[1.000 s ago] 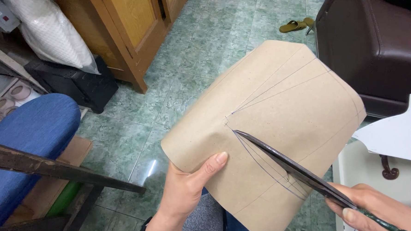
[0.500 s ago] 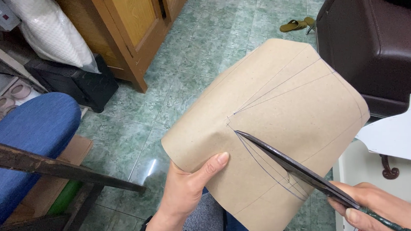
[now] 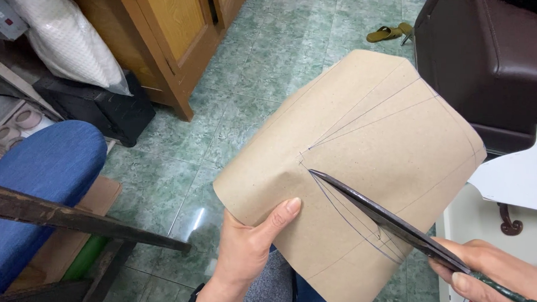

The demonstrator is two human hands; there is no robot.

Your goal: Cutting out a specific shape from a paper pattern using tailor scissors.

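Observation:
A large sheet of brown pattern paper with pencil lines drawn on it curves in front of me above the floor. My left hand grips its lower left edge, thumb lying on top. My right hand at the lower right holds long dark scissors. The blades lie across the paper along a drawn curve, and the tip sits where several lines meet near the middle.
Green tiled floor below. A wooden cabinet and a white sack stand upper left, a blue cushion and a dark wooden bar at left. A dark brown sofa is upper right, white paper at right.
The paper has shifted very slightly. The scissors stay in much the same place on the drawn line, and both hands keep their grips.

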